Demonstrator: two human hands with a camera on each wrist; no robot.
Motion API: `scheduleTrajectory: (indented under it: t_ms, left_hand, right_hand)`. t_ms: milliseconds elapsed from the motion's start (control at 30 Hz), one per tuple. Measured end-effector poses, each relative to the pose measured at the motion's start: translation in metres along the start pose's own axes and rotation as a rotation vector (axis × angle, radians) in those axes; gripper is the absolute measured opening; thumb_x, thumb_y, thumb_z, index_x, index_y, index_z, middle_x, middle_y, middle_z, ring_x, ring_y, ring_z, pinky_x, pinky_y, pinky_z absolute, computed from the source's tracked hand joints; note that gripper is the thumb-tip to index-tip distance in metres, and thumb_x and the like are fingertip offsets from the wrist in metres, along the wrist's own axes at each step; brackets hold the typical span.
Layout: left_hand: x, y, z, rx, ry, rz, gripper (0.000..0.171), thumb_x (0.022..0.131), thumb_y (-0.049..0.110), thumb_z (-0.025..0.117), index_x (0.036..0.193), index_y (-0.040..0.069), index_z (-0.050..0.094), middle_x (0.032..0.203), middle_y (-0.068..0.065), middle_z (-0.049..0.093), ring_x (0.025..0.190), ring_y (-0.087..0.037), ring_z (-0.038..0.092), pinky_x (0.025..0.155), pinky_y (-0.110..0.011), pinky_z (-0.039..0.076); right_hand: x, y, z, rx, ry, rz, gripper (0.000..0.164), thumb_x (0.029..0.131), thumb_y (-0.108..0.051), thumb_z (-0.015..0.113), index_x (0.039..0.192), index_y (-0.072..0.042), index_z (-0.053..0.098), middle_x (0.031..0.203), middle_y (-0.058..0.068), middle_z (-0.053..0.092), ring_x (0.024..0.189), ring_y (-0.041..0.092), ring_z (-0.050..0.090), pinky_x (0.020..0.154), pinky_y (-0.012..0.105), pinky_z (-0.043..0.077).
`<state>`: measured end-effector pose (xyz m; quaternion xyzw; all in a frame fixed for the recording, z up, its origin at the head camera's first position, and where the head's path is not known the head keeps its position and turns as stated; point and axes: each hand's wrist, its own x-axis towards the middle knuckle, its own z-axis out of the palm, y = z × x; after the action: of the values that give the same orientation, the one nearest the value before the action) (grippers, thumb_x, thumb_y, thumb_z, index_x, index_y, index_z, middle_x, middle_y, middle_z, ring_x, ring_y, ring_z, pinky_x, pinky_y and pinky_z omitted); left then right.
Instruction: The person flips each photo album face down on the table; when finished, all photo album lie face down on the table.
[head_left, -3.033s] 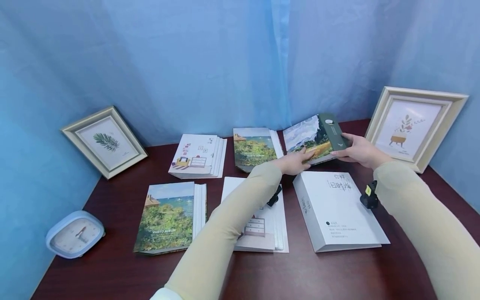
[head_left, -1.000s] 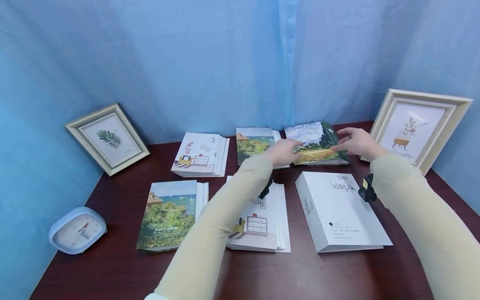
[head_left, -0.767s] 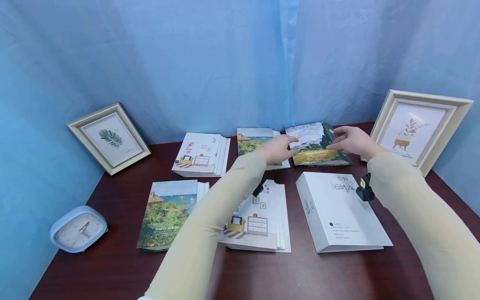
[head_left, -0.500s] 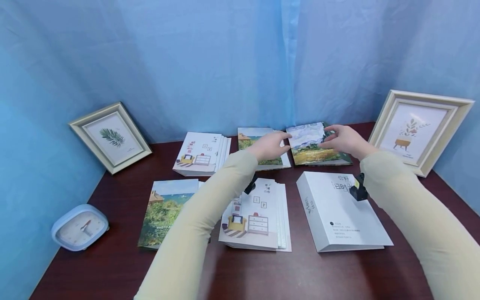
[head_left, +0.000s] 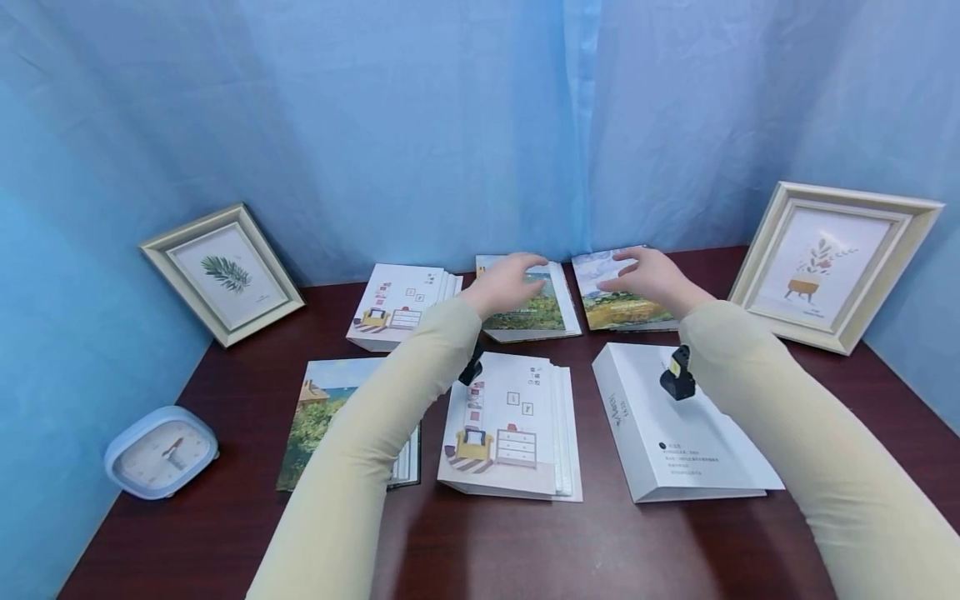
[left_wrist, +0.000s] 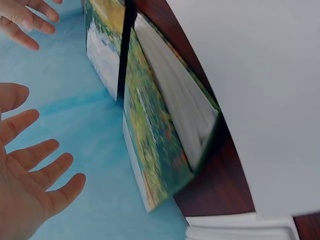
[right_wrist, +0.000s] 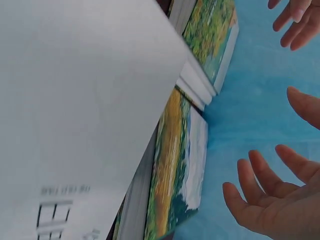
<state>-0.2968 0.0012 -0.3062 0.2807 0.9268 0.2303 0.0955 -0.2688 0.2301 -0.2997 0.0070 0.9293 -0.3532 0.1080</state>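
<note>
My left hand [head_left: 504, 285] is over the back-middle photo album [head_left: 536, 317] with a painted seaside cover, partly hiding it. Its fingers are spread and hold nothing, as the left wrist view of the left hand [left_wrist: 37, 175] confirms. My right hand [head_left: 652, 279] hovers over the wheat-field photo album [head_left: 615, 310] at the back right and covers its right part. In the right wrist view, the fingers of the right hand [right_wrist: 275, 195] are loosely bent, apart from the wheat-field album [right_wrist: 177, 160] and holding nothing.
A white furniture-print album [head_left: 393, 304] lies back left. In front are a seaside album [head_left: 307, 417], partly behind my left sleeve, another furniture-print album [head_left: 517, 425] and a thick white album [head_left: 675, 458]. Two picture frames [head_left: 225, 275] and a blue clock [head_left: 161, 454] stand at the sides.
My right hand has let go of the wheat-field album, which now lies flatter on the table. Both hands have since moved left, the left hand coming over the seaside album.
</note>
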Motion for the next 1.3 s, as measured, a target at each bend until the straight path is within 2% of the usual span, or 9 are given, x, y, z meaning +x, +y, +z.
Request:
scheduleTrajectory:
  t_ms: [233,300,400,533,667,833,967,1200,1300]
  left_hand:
    - [-0.009,-0.016,-0.004,0.009,0.073,-0.087,0.056,0.098,0.028,0.053,0.149,0.016,0.032,0.152,-0.006,0.035,0.138,-0.023,0.036,0.111,-0.037,0.033]
    - [-0.011,-0.021,-0.005,-0.014,0.096,-0.109,0.059,0.097,0.028,0.055,0.149,0.017,0.030,0.152,-0.006,0.035,0.133,-0.024,0.042,0.108,-0.039,0.037]
    - [-0.014,-0.029,-0.006,-0.059,0.124,-0.138,0.063,0.095,0.028,0.057,0.150,0.018,0.028,0.152,-0.007,0.034,0.133,-0.025,0.042,0.107,-0.040,0.038]
    - [-0.016,-0.042,-0.003,-0.150,0.139,-0.149,0.067,0.094,0.027,0.059,0.151,0.018,0.025,0.152,-0.009,0.033,0.133,-0.028,0.041,0.106,-0.041,0.039]
    - [-0.017,-0.053,0.001,-0.267,0.142,-0.175,0.069,0.093,0.025,0.061,0.152,0.018,0.024,0.154,-0.010,0.030,0.134,-0.030,0.039,0.105,-0.044,0.039]
    - [-0.019,-0.063,0.005,-0.385,0.162,-0.239,0.071,0.093,0.027,0.062,0.152,0.016,0.024,0.157,-0.008,0.021,0.143,-0.029,0.025,0.112,-0.046,0.031]
    - [-0.019,-0.070,0.008,-0.479,0.164,-0.277,0.071,0.093,0.027,0.062,0.152,0.016,0.024,0.157,-0.008,0.021,0.144,-0.029,0.022,0.112,-0.046,0.030]
    - [-0.016,-0.078,0.013,-0.631,0.135,-0.343,0.072,0.093,0.026,0.062,0.152,0.017,0.022,0.154,-0.016,0.026,0.133,-0.033,0.041,0.097,-0.046,0.047]
    - [-0.017,-0.079,0.014,-0.670,0.133,-0.363,0.073,0.093,0.025,0.063,0.152,0.017,0.021,0.151,-0.019,0.029,0.131,-0.034,0.043,0.095,-0.046,0.048]
  right_hand:
    - [0.008,-0.013,0.015,0.057,-0.015,0.006,0.073,0.091,-0.029,0.063,0.148,0.000,0.026,0.145,0.030,0.030,0.130,0.045,0.035,0.103,0.056,0.036]
    - [0.009,-0.016,0.020,0.080,-0.021,0.020,0.076,0.090,-0.028,0.063,0.149,-0.001,0.024,0.148,0.029,0.026,0.133,0.045,0.031,0.105,0.056,0.034]
    - [0.012,-0.019,0.027,0.115,-0.036,0.039,0.078,0.090,-0.028,0.063,0.151,-0.003,0.021,0.154,0.026,0.017,0.139,0.044,0.022,0.108,0.057,0.029]
    - [0.014,-0.021,0.035,0.153,-0.045,0.060,0.079,0.090,-0.028,0.063,0.151,-0.004,0.018,0.157,0.023,0.009,0.142,0.043,0.014,0.111,0.056,0.024]
    - [0.016,-0.021,0.045,0.186,-0.061,0.089,0.082,0.091,-0.028,0.063,0.152,-0.004,0.014,0.157,0.023,0.010,0.142,0.042,0.015,0.112,0.056,0.024]
    - [0.020,-0.023,0.057,0.219,-0.091,0.087,0.082,0.091,-0.027,0.063,0.152,-0.004,0.013,0.156,0.023,0.010,0.142,0.041,0.017,0.112,0.054,0.024]
    - [0.025,-0.025,0.065,0.231,-0.125,0.083,0.084,0.091,-0.028,0.063,0.153,-0.006,0.011,0.157,0.020,0.009,0.143,0.040,0.016,0.111,0.055,0.025]
    - [0.028,-0.029,0.075,0.234,-0.157,0.087,0.089,0.090,-0.030,0.065,0.153,-0.007,0.007,0.158,0.020,0.005,0.143,0.040,0.012,0.113,0.055,0.023]
    - [0.029,-0.028,0.079,0.249,-0.162,0.101,0.090,0.090,-0.030,0.065,0.153,-0.008,0.006,0.158,0.019,0.005,0.143,0.041,0.012,0.112,0.055,0.024]
